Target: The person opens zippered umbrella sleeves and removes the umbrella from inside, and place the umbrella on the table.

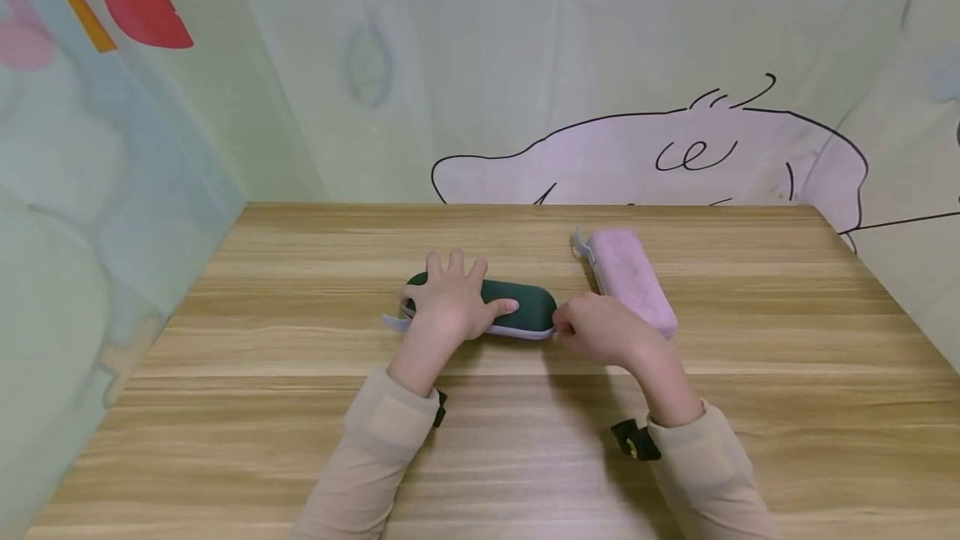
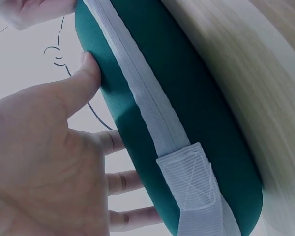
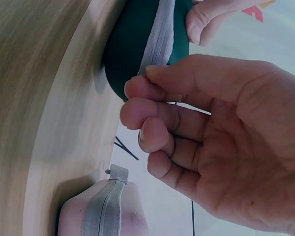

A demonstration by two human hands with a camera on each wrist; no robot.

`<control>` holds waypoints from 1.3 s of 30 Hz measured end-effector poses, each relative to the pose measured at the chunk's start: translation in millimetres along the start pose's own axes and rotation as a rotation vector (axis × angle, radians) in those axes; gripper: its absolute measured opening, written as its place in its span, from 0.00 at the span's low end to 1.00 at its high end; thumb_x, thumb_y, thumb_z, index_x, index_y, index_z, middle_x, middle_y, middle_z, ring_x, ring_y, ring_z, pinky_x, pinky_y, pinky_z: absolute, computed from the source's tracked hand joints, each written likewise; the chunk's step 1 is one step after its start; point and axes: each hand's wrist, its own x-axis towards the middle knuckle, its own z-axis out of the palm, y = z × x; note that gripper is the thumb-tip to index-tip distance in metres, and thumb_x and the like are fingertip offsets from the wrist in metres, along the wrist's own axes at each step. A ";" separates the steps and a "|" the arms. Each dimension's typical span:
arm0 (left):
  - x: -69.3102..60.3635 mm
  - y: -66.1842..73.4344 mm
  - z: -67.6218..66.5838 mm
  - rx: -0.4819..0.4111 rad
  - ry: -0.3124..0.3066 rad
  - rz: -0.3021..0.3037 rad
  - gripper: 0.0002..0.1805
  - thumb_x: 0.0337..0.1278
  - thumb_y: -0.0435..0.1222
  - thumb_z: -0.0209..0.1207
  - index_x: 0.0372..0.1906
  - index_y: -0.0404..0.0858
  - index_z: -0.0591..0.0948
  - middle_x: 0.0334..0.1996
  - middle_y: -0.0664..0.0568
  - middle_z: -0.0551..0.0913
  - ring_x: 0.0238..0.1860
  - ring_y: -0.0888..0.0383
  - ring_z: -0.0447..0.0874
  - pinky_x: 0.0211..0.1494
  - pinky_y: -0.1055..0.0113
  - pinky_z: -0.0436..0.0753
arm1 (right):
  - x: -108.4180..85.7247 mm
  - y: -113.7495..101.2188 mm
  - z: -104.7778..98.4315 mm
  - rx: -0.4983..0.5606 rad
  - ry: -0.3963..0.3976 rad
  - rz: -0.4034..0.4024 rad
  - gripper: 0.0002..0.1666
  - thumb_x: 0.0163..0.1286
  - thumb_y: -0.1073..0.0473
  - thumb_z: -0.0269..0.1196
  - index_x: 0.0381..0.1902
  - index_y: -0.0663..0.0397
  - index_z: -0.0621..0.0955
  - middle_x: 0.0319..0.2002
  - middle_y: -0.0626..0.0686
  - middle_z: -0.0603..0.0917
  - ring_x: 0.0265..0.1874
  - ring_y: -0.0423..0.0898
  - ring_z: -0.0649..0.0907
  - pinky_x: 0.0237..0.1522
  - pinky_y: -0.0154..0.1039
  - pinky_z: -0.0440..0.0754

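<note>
A dark green zippered case point(image 1: 528, 305) lies lengthwise on the wooden table, its pale grey zipper point(image 2: 140, 83) along the side. My left hand point(image 1: 453, 302) rests on its top with fingers spread and the thumb along the upper face. At the case's right end, my right hand point(image 1: 603, 330) pinches the zipper's end between thumb and index finger, the other fingers curled; the zipper pull itself is hidden by the fingertips. A light fabric tab point(image 2: 201, 189) sticks out at the case's left end. The zipper looks closed along the side seen in the left wrist view.
A pink zippered case point(image 1: 633, 277) lies at a slant just behind and right of my right hand, with a grey tab point(image 1: 581, 244) at its far end. The wooden table point(image 1: 300, 407) runs back to a printed cloth backdrop point(image 1: 480, 65).
</note>
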 end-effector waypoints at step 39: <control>21.5 -37.3 0.7 -0.159 -0.078 0.354 0.39 0.56 0.64 0.54 0.67 0.45 0.71 0.62 0.46 0.74 0.61 0.49 0.73 0.65 0.44 0.63 | 1.2 5.8 3.9 0.044 -0.054 -0.033 0.21 0.61 0.70 0.58 0.13 0.49 0.65 0.17 0.43 0.60 0.20 0.38 0.62 0.24 0.30 0.59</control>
